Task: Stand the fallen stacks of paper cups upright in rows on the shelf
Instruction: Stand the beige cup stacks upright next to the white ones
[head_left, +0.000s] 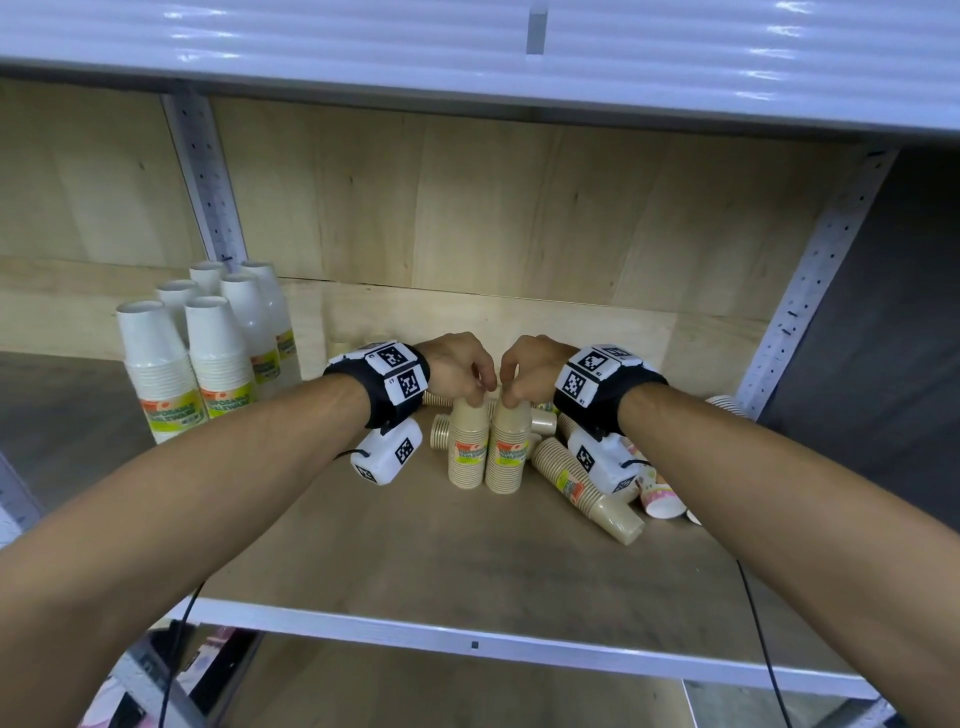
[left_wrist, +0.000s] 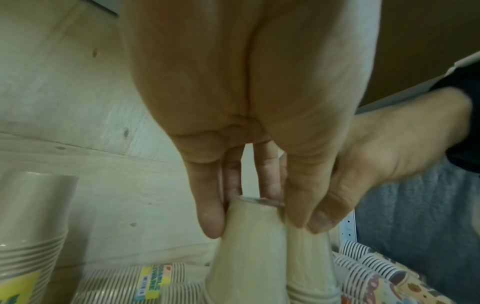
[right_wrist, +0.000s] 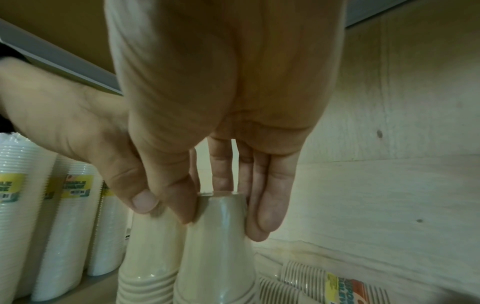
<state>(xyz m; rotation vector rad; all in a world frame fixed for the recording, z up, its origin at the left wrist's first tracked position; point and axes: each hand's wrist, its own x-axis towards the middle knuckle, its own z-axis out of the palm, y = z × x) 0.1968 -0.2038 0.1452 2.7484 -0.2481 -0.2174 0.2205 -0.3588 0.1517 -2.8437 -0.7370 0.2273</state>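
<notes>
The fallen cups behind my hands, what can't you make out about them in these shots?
- Head view: left hand, right hand and both wrist cameras hide much of the fallen pile, so no count.
- Patterned cups: cut off behind the right forearm.
- Left wrist view: the lying stack's label is partly hidden, unreadable.

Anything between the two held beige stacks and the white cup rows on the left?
Nothing visible. The left hand and right hand hold two upright beige paper cup stacks; bare shelf board separates them from the white paper cup stacks.
</notes>
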